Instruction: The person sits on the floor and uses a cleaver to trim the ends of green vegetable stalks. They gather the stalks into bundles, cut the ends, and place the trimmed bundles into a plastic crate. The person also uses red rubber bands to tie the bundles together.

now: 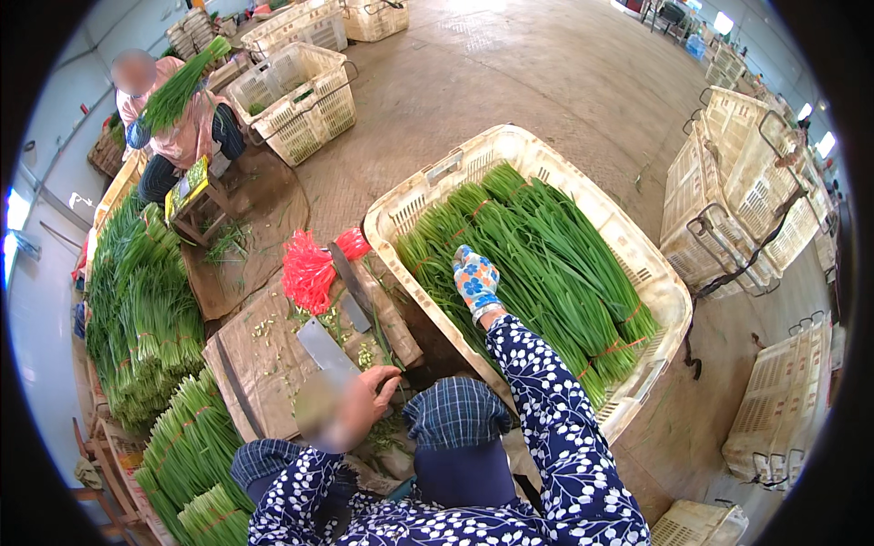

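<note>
My right hand point(476, 281), in a floral-patterned glove, rests on long green chives point(532, 252) inside a pale plastic crate point(666, 300). Its fingers look curled, and whether they grip any leaves is hidden. Thin orange-red bands tie the chives in bunches. My bare left hand point(379, 394) is over a brown-covered work board point(273, 355), its visible fingers apart with nothing between them. Blur covers part of that hand and wrist. Just beyond it lies a metal cleaver point(328, 345). Farther up are a shorter blade point(356, 313), a long dark blade point(351, 276) and a bundle of red plastic ties point(308, 269).
Bunched chives point(147, 314) are piled along my left, with more bunches point(194, 437) nearer me. A person point(171, 136) at upper left holds chives beside a small stool point(198, 205). Crates stand ahead point(300, 109) and stacked at right point(737, 191). Cut bits litter the board.
</note>
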The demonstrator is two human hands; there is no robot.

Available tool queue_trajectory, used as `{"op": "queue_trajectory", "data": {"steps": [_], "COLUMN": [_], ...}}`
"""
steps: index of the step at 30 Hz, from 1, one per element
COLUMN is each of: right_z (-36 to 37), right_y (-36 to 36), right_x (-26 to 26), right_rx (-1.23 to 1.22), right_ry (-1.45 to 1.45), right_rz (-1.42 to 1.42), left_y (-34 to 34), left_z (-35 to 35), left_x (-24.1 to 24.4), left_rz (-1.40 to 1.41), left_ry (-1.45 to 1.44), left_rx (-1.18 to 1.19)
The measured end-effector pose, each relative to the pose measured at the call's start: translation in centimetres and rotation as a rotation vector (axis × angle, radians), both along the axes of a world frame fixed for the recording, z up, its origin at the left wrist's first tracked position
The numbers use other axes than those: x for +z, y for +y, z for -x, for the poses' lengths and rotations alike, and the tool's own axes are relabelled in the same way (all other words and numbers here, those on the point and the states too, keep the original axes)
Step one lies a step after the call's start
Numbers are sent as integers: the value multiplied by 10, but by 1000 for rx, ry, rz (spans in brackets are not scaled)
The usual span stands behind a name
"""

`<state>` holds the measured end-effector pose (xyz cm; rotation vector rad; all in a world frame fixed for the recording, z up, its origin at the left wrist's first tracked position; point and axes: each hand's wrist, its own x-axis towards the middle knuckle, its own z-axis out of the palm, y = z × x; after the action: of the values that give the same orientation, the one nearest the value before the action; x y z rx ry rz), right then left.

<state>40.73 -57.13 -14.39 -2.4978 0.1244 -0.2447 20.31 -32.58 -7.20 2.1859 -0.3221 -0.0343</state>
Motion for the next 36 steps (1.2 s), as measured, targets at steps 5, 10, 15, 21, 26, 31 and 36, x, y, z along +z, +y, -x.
{"op": "queue_trajectory", "data": {"steps": [5,10,15,21,26,31,36], "right_z": [11,74,138,147,180,202,186], "right_y": [10,50,51,-3,-63,-123,-205], "right_x": [33,72,130,130,74,63,28], "right_rx": [67,688,1032,504,288,-137,-345], "right_ry": [-232,-109,-213,-92,-213,-376,-298], "right_rz": [-327,-469,-353,-215,90,-74,45], "left_y": [25,63,87,137,159,175,182], "left_z": [19,44,48,64,79,100,102], "left_x": [-4,-57,-38,-49,-29,-16,-30], "left_rz": [-34,166,6,96,317,378,372], "left_ry": [70,106,9,159,375,419,453], "left_rx": [102,199,111,211,414,500,508]}}
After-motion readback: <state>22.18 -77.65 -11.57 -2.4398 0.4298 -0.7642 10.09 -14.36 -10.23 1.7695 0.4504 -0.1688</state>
